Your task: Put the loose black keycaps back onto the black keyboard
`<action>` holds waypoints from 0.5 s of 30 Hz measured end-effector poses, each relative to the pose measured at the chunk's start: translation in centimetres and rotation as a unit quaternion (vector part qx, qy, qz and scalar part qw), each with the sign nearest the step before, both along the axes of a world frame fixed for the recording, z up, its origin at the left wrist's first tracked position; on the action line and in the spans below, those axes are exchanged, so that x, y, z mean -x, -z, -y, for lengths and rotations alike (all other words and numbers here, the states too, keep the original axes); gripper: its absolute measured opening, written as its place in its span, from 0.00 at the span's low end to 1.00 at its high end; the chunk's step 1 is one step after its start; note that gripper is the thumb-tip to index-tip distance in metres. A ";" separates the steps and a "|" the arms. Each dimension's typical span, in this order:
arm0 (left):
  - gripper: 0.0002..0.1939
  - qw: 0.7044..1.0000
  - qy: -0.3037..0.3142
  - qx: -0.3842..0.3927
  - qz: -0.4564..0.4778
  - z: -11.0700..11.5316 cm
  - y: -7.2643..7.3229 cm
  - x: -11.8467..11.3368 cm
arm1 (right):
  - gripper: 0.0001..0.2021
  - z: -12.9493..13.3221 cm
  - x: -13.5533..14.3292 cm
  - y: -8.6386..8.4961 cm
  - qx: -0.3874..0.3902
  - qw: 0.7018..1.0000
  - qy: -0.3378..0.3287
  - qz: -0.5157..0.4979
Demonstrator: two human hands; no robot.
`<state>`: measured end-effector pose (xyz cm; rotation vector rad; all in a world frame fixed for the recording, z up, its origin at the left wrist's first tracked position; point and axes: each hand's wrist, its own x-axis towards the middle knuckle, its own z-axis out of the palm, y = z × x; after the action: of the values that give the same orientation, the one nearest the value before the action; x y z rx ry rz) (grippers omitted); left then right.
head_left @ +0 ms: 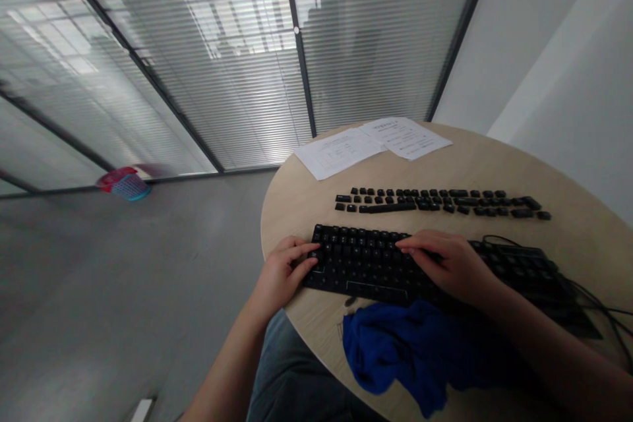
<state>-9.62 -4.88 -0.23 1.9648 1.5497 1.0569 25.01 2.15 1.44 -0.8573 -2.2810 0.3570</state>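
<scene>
A black keyboard (366, 254) lies on the round table, its upper rows capped and its lower rows bare of keycaps. My left hand (281, 277) holds the keyboard's left end, thumb and fingers on its edge. Over the middle of the board is my right hand (450, 264), with thumb and fingertips brought together at a keycap in the upper rows. Loose black keycaps (390, 208), a long space bar among them, are laid out in rows beyond the keyboard. A crumpled blue cloth (395, 349) lies on the near side, partly in shadow under my right forearm.
Printed sheets (341, 150) lie at the table's far edge. A second black keyboard (539, 277) with cables (601, 306) is on the right, partly behind my right arm. On the floor at left stands a blue and red basket (129, 184). Glass partitions with blinds rise behind.
</scene>
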 end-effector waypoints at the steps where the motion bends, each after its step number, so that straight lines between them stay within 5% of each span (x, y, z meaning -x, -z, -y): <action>1: 0.12 1.000 -0.003 -0.004 -0.006 0.0 0.0 -0.1 | 0.13 0.0 0.0 0.1 0.005 1.000 0.000 0.001; 15: 0.13 0.996 -0.034 -0.045 -0.071 0.5 0.3 -0.9 | 0.12 -0.1 0.3 0.1 0.003 1.000 -0.005 -0.018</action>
<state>-8.71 -5.42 -0.54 2.1015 1.6798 1.0515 24.76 2.20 1.37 -0.8363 -2.2521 0.3821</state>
